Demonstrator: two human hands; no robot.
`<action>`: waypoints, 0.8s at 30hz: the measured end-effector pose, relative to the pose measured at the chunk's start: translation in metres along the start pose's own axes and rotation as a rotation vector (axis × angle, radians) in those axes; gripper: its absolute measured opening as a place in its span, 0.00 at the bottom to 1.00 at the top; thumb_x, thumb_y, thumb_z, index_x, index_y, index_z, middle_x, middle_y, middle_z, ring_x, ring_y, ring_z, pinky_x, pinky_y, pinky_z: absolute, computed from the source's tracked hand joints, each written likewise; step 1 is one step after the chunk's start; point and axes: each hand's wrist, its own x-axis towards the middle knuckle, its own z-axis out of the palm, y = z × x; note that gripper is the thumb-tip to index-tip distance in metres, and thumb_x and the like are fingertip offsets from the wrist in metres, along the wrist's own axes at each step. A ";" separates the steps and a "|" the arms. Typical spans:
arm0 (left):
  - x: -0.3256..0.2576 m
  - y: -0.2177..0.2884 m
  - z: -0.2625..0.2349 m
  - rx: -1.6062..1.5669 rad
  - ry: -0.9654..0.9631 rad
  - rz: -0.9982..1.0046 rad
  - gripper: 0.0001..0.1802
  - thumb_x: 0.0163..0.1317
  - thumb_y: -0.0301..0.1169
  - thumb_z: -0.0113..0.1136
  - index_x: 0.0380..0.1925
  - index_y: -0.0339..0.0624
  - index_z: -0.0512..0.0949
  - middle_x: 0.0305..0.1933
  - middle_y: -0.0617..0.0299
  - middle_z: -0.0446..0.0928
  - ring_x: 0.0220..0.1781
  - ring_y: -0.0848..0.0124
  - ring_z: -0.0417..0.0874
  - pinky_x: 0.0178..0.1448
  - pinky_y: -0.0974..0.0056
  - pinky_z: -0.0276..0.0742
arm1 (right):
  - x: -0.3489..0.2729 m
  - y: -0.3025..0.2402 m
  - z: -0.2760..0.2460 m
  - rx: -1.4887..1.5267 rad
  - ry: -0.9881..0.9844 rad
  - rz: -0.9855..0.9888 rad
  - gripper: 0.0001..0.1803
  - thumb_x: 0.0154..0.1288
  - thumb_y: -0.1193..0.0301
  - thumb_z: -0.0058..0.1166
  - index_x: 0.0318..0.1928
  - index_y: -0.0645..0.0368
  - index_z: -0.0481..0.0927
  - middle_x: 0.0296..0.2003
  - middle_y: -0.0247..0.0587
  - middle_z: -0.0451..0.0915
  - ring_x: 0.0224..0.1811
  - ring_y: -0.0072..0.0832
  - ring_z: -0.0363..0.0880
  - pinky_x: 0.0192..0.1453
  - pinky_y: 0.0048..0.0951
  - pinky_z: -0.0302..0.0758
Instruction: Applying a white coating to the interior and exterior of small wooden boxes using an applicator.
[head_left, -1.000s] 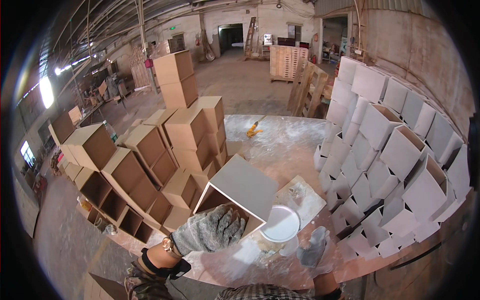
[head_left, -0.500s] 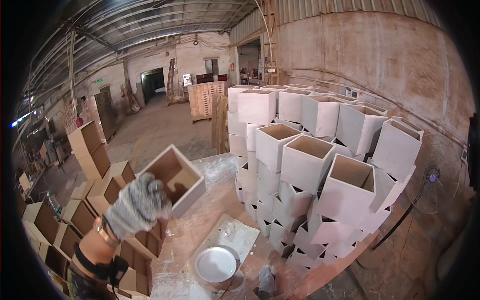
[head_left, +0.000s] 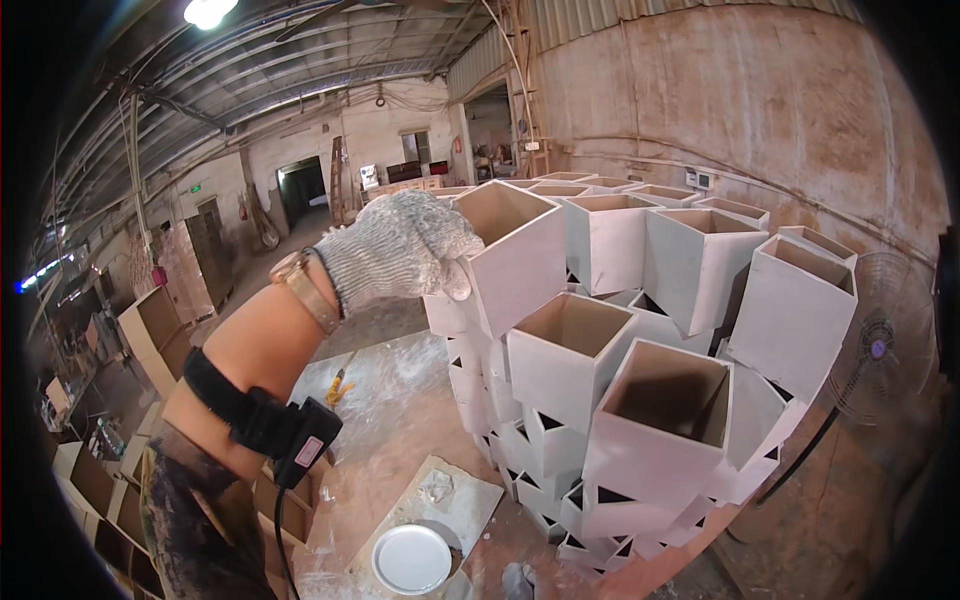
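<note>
My left hand (head_left: 405,245), in a grey knit glove, is closed on the near-left wall of a white open-topped box (head_left: 522,265). That box has a bare brown inside and is at the upper left of a tall stack of similar white boxes (head_left: 655,440); whether it rests fully on them I cannot tell. At the lower edge, a small grey shape that looks like my gloved right hand (head_left: 518,578) shows only in part, its fingers unclear. Beside it on the table (head_left: 400,400) is a round white lid or dish (head_left: 411,560) by a stained board (head_left: 470,495).
Unpainted brown boxes (head_left: 85,475) are piled at the left. A yellow-handled tool (head_left: 338,388) lies on the table. Right of the stack stands a fan (head_left: 877,348). A black device (head_left: 290,440) with a cable is strapped to my left forearm.
My left hand has carried the white box from above the left side of the table, rightward and up to the stack. The yellow-handled tool has come into sight. The view has shifted slightly.
</note>
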 end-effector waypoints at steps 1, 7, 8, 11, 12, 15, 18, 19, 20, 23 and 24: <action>0.006 -0.005 0.002 0.001 -0.002 0.003 0.14 0.44 0.32 0.67 0.35 0.48 0.82 0.34 0.57 0.80 0.38 0.55 0.81 0.45 0.58 0.77 | 0.001 -0.002 -0.001 0.001 0.004 -0.002 0.17 0.70 0.57 0.41 0.43 0.58 0.74 0.35 0.35 0.74 0.36 0.31 0.74 0.44 0.40 0.72; 0.034 -0.012 -0.002 0.305 -0.212 -0.138 0.18 0.45 0.33 0.67 0.40 0.47 0.83 0.42 0.55 0.81 0.46 0.56 0.81 0.52 0.58 0.77 | 0.013 -0.013 0.001 0.012 -0.010 0.015 0.17 0.70 0.57 0.41 0.43 0.58 0.74 0.34 0.34 0.74 0.36 0.31 0.74 0.43 0.39 0.72; 0.040 -0.008 -0.004 0.328 -0.232 -0.152 0.19 0.45 0.34 0.69 0.41 0.46 0.83 0.43 0.55 0.81 0.47 0.56 0.81 0.53 0.58 0.76 | 0.014 -0.015 0.001 0.018 -0.021 0.022 0.17 0.70 0.57 0.41 0.43 0.58 0.74 0.34 0.34 0.74 0.36 0.31 0.74 0.43 0.39 0.72; 0.048 -0.014 0.008 0.295 -0.223 -0.156 0.22 0.45 0.38 0.71 0.43 0.46 0.83 0.44 0.55 0.81 0.48 0.57 0.81 0.55 0.59 0.76 | 0.017 -0.025 -0.002 0.027 0.018 -0.011 0.17 0.70 0.57 0.41 0.43 0.58 0.74 0.34 0.34 0.74 0.36 0.30 0.74 0.43 0.38 0.72; 0.046 -0.010 0.006 0.289 -0.225 -0.189 0.24 0.45 0.39 0.73 0.44 0.46 0.83 0.44 0.55 0.81 0.49 0.57 0.81 0.55 0.60 0.76 | 0.020 -0.022 0.000 0.021 0.009 0.003 0.17 0.70 0.57 0.41 0.43 0.58 0.74 0.34 0.34 0.74 0.36 0.30 0.74 0.43 0.38 0.72; 0.050 -0.003 0.000 0.351 -0.307 -0.264 0.26 0.45 0.43 0.74 0.44 0.46 0.83 0.45 0.54 0.81 0.50 0.57 0.81 0.56 0.61 0.75 | 0.024 -0.019 0.004 0.017 -0.005 0.028 0.16 0.70 0.58 0.41 0.43 0.57 0.74 0.34 0.34 0.74 0.36 0.30 0.74 0.43 0.37 0.72; 0.058 0.002 0.004 0.308 -0.327 -0.398 0.27 0.46 0.46 0.73 0.46 0.48 0.83 0.46 0.52 0.80 0.51 0.57 0.80 0.57 0.60 0.75 | 0.025 -0.020 0.002 0.023 0.002 0.031 0.16 0.71 0.58 0.41 0.43 0.57 0.74 0.34 0.34 0.74 0.36 0.30 0.74 0.42 0.37 0.73; 0.060 0.002 0.005 0.308 -0.327 -0.398 0.27 0.46 0.46 0.73 0.46 0.48 0.83 0.46 0.52 0.80 0.51 0.57 0.80 0.57 0.60 0.75 | 0.026 -0.021 0.002 0.024 0.003 0.028 0.16 0.71 0.58 0.41 0.43 0.57 0.74 0.34 0.34 0.74 0.36 0.30 0.74 0.42 0.37 0.73; 0.063 0.002 0.006 0.318 -0.333 -0.402 0.28 0.46 0.48 0.72 0.47 0.49 0.82 0.46 0.52 0.80 0.51 0.57 0.80 0.57 0.60 0.74 | 0.026 -0.021 0.002 0.025 0.003 0.029 0.16 0.71 0.58 0.41 0.43 0.57 0.74 0.34 0.34 0.74 0.36 0.30 0.74 0.42 0.37 0.73; 0.065 -0.004 0.010 0.360 -0.347 -0.379 0.30 0.46 0.51 0.71 0.48 0.51 0.82 0.47 0.52 0.80 0.52 0.56 0.80 0.57 0.59 0.74 | 0.027 -0.019 0.003 0.023 0.003 0.036 0.16 0.71 0.58 0.41 0.43 0.57 0.74 0.34 0.34 0.74 0.35 0.30 0.74 0.42 0.36 0.73; 0.067 -0.004 0.011 0.395 -0.352 -0.345 0.31 0.46 0.52 0.71 0.49 0.51 0.81 0.48 0.52 0.80 0.52 0.56 0.80 0.57 0.59 0.74 | 0.027 -0.019 0.004 0.020 0.004 0.037 0.16 0.71 0.58 0.41 0.43 0.57 0.74 0.33 0.34 0.74 0.35 0.30 0.74 0.42 0.36 0.73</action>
